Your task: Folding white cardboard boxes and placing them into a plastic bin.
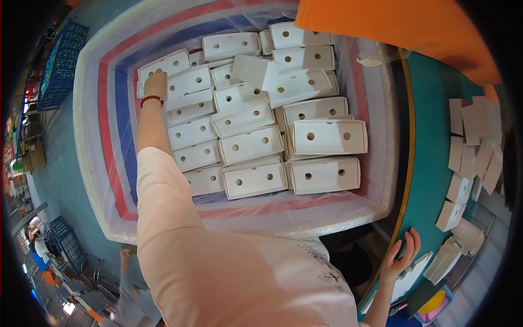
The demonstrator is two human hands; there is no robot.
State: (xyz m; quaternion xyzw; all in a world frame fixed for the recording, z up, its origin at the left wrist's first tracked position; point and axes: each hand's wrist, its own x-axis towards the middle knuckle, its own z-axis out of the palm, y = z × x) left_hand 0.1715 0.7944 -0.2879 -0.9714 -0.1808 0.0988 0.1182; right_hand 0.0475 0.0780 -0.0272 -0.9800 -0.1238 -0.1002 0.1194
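Observation:
My left hand (156,83) reaches far into a large striped bag-like bin (109,114) lined with clear plastic. Its fingers rest on a white folded cardboard box (163,64) with two round holes, at the far left of the stack. Whether the fingers grip the box is hidden. A red bead bracelet sits on that wrist. Several rows of the same white boxes (250,144) fill the bin. My right hand (402,255) lies flat with fingers spread on the edge of a teal table (430,163), holding nothing.
Flat white cardboard blanks (474,136) lie in a pile on the teal table at right. An orange surface (392,24) overhangs the bin's far right corner. Blue crates (62,60) stand on the floor at left.

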